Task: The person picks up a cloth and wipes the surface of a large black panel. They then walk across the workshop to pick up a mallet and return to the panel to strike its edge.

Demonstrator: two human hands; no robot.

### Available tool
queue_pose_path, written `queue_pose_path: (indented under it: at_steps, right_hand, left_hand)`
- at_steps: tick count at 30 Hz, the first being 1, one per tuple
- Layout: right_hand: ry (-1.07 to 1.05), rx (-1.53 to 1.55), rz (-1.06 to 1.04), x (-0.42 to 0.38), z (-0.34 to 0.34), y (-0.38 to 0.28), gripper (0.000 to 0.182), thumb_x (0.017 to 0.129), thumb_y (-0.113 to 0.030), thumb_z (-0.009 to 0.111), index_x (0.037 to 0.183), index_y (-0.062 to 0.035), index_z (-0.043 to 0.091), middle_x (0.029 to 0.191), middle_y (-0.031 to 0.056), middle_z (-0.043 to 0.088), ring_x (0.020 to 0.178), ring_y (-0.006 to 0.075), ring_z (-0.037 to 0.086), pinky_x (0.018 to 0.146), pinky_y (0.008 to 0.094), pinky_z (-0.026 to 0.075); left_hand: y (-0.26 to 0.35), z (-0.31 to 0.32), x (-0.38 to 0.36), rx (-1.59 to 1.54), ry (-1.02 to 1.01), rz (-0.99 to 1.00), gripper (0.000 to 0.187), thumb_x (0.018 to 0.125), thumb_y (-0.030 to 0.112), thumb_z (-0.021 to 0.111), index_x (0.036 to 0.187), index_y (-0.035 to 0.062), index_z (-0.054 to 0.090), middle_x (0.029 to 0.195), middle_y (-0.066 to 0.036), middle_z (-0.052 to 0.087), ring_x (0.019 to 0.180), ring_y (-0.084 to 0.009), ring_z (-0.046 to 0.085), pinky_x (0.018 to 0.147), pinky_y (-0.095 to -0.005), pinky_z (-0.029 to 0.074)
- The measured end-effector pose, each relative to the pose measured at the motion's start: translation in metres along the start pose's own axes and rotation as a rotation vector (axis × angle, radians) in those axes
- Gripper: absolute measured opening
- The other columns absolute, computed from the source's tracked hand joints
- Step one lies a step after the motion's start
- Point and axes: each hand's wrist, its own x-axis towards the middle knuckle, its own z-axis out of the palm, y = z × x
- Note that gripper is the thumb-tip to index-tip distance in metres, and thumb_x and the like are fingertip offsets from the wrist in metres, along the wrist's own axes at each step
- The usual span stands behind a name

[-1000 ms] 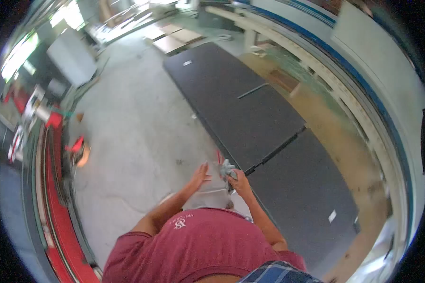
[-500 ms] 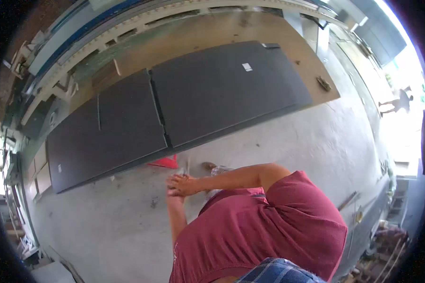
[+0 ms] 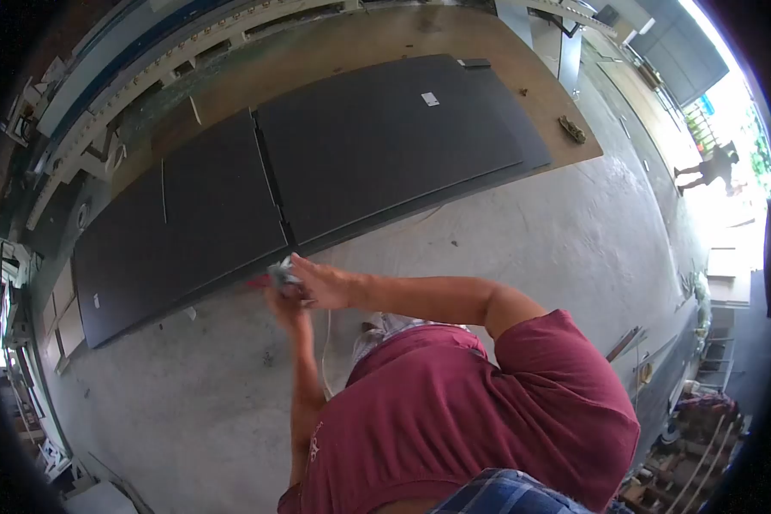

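Observation:
My right hand [image 3: 327,286] reaches in from the right and my left hand [image 3: 288,310] comes up from below. They meet at the near edge of a long dark grey panel [image 3: 385,146]. Between them is a small grey, silvery tool [image 3: 283,276], blurred and partly covered by the fingers; its exact kind I cannot tell. Both hands are closed about it. A thin pale cord [image 3: 326,351] hangs down beside my left forearm. Just left of the tool shows a bit of something red [image 3: 258,282], mostly hidden.
Dark panels lie on a brown board [image 3: 574,141], with a narrow gap [image 3: 270,176] between them. A white label [image 3: 430,99] and a crumpled object [image 3: 571,129] lie there. A long machine beam [image 3: 180,77] runs behind. A person [image 3: 711,167] stands far right. Grey concrete floor [image 3: 214,385] surrounds me.
My hands have moved up and left to the panel's edge, and the grey tool now shows between them. The red thing is more covered. The whole view has shifted slightly.

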Motion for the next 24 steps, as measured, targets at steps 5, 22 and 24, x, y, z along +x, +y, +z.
queue_pose_path:
  at_steps: [5, 22, 24]
  right_hand:
    - [-0.318, -0.082, -0.145, -0.023, 0.071, -0.054, 0.079, 0.088, -0.067, 0.033, 0.142, -0.0090, 0.030, 0.139, 0.0081, 0.038, 0.125, 0.0218, 0.041, 0.103, 0.0361, 0.033]
    - [0.175, 0.037, 0.214, 0.028, -0.017, 0.012, 0.064, 0.085, -0.063, 0.048, 0.123, -0.0112, 0.049, 0.116, 0.0125, 0.053, 0.092, 0.0202, 0.057, 0.073, 0.0479, 0.052]
    - [0.306, 0.136, 0.192, 0.074, -0.059, 0.035, 0.052, 0.089, -0.055, 0.046, 0.114, -0.0098, 0.052, 0.105, 0.0103, 0.058, 0.081, 0.0204, 0.059, 0.067, 0.0462, 0.053]
  left_hand:
    - [-0.092, -0.038, 0.020, -0.638, 0.141, -0.393, 0.024, 0.090, 0.036, 0.049, 0.089, 0.0124, 0.055, 0.073, 0.001, 0.055, 0.061, -0.0130, 0.056, 0.048, -0.0305, 0.045]
    - [-0.051, -0.032, 0.034, -0.124, 0.066, 0.094, 0.037, 0.093, 0.030, 0.047, 0.118, 0.0035, 0.053, 0.114, -0.015, 0.057, 0.099, -0.0270, 0.057, 0.080, -0.0373, 0.046]
    - [-0.051, -0.013, 0.018, 0.291, -0.068, 0.398, 0.042, 0.093, 0.030, 0.046, 0.122, 0.0000, 0.050, 0.121, -0.020, 0.053, 0.108, -0.0323, 0.053, 0.087, -0.0407, 0.044]
